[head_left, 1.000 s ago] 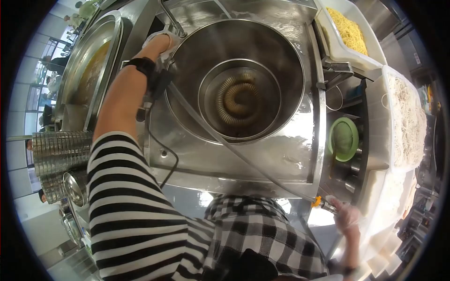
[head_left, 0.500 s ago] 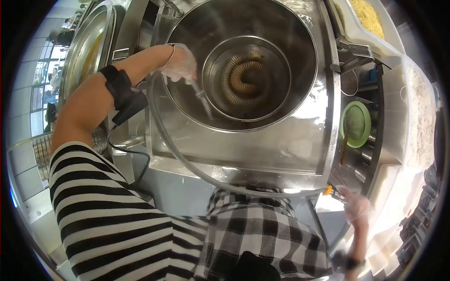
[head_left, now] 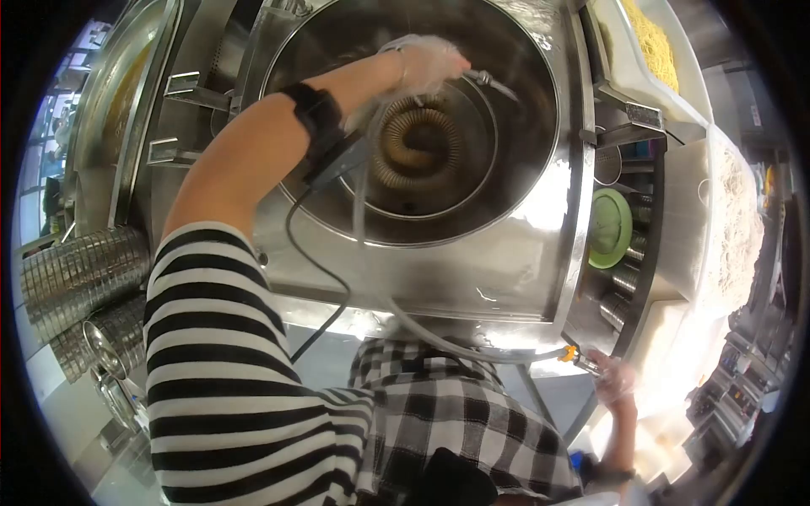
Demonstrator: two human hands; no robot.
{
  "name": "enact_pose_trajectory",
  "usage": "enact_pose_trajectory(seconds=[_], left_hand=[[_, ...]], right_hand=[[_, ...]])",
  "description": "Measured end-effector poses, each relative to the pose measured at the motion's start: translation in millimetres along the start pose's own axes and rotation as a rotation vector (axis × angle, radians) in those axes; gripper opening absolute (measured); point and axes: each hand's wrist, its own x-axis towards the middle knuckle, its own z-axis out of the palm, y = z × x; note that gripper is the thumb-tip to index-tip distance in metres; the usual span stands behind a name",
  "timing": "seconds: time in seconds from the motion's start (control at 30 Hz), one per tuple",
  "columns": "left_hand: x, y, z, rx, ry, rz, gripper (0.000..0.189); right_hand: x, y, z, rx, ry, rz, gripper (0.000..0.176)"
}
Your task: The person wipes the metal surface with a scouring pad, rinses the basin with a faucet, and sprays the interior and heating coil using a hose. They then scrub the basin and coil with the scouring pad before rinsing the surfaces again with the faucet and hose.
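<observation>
My left hand (head_left: pixel 430 66), in a clear plastic glove, is closed around the end of a flexible hose above a large round steel pot (head_left: pixel 516 181). The hose's metal end (head_left: pixel 481 78) points right, with a whitish streak, seemingly water, coming off it. In the pot's sunken centre lies a brownish ribbed coil (head_left: pixel 415 143). From the left hand the hose (head_left: pixel 443 344) runs down and across the front to an orange-banded joint at a metal tap (head_left: pixel 584 363). There my right hand (head_left: pixel 616 381), also gloved, has its fingers wrapped around the tap, partly hiding it.
At right, a green bowl (head_left: pixel 609 228) sits beside stacked metal items. Yellow noodles (head_left: pixel 651 46) fill a white bin at upper right, near a plastic-lined container (head_left: pixel 732 219). Steel brackets (head_left: pixel 181 152) jut out on the left, above stacked round metal tins (head_left: pixel 84 270).
My left hand has swung right, from the pot's left rim to over its far middle, taking the hose end along. My right hand stays at the tap. The whole view has shifted slightly.
</observation>
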Motion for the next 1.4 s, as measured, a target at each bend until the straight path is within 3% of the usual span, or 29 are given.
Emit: enact_pose_trajectory(seconds=[0.07, 0.1, 0.2, 0.27, 0.3, 0.4, 0.5, 0.53, 0.67, 0.7, 0.73, 0.8, 0.97, 1.0, 1.03, 1.1, 1.23, 1.3, 1.37, 1.4], left_hand=[[7.5, -8.5, 4.4, -0.951, 0.046, -0.622, 0.028], [11.0, -14.4, 6.0, -0.958, 0.055, -0.624, 0.028], [13.8, -20.4, -10.2, -0.952, -0.061, -0.489, 0.036], [6.8, -8.9, -37.6, -0.279, -0.232, -0.029, 0.034], [4.4, -6.0, -35.4, -0.282, -0.23, -0.028, 0.034], [-9.9, 0.9, -31.5, -0.453, -0.122, 0.19, 0.035], [-27.5, 22.6, -50.1, -1.024, -0.41, -0.039, 0.032], [-34.5, 28.8, -65.4, -1.164, -0.509, -0.272, 0.024], [-39.8, 28.1, -56.4, -1.318, -0.585, -0.252, 0.024], [-28.0, 22.6, -26.1, -1.317, -0.585, -0.252, 0.024], [-10.2, 14.5, 20.0, -1.334, -0.404, -0.002, 0.025], [-0.9, 12.0, 18.6, -1.329, -0.213, 0.243, 0.026], [23.5, -3.7, -53.9, -0.208, -0.103, -0.003, 0.033], [32.5, -18.9, -30.0, -0.263, -0.002, -0.081, 0.035], [42.9, -35.3, -9.9, -0.147, 0.186, 0.018, 0.031], [37.8, -38.3, -38.3, -0.144, -0.015, -0.311, 0.016], [10.8, -80.5, -11.3, 0.094, -0.255, -0.432, 0.02], [-17.0, -107.3, 25.0, 0.387, -0.523, -0.356, 0.024], [-47.1, -137.7, 73.7, 0.753, -0.847, -0.117, 0.028], [-65.1, -132.6, 69.7, 0.838, -0.934, -0.013, 0.031]], right_hand=[[-0.9, -8.7, -3.5, 0.008, 0.0, -0.003, 0.043], [-1.7, -15.6, -7.9, -0.003, 0.002, 0.001, 0.043], [-3.9, -25.6, -15.5, -0.046, -0.05, 0.01, 0.045], [-4.5, -19.5, -13.0, -0.058, -0.054, 0.001, 0.045], [-5.0, -16.7, -11.5, -0.067, -0.053, -0.011, 0.045], [-3.5, -9.9, -4.9, -0.104, -0.082, -0.044, 0.051], [-2.1, -22.2, -13.3, -0.144, -0.114, 0.051, 0.041], [-1.5, -19.6, -11.1, -0.144, -0.115, 0.053, 0.041], [2.3, -20.2, -11.0, -0.124, -0.123, 0.072, 0.042], [2.3, -23.0, -13.2, -0.124, -0.127, 0.074, 0.044], [1.8, -24.6, -13.2, -0.125, -0.124, 0.074, 0.044], [2.0, -25.9, -13.9, -0.161, -0.14, 0.088, 0.045], [-3.4, -23.6, -12.6, -0.078, -0.093, 0.058, 0.045], [-3.9, -24.8, -14.0, -0.045, -0.104, 0.067, 0.044], [-4.5, -23.1, -12.2, -0.047, -0.102, 0.067, 0.044], [-5.2, -19.3, -6.9, -0.117, -0.07, 0.019, 0.042], [-3.8, -21.6, -9.9, -0.129, -0.119, 0.054, 0.038], [-2.0, -22.0, -9.3, -0.205, -0.1, -0.001, 0.037], [-0.6, -22.6, -10.6, -0.195, -0.092, -0.015, 0.037], [-0.1, -23.2, -12.1, -0.192, -0.085, -0.025, 0.037]])
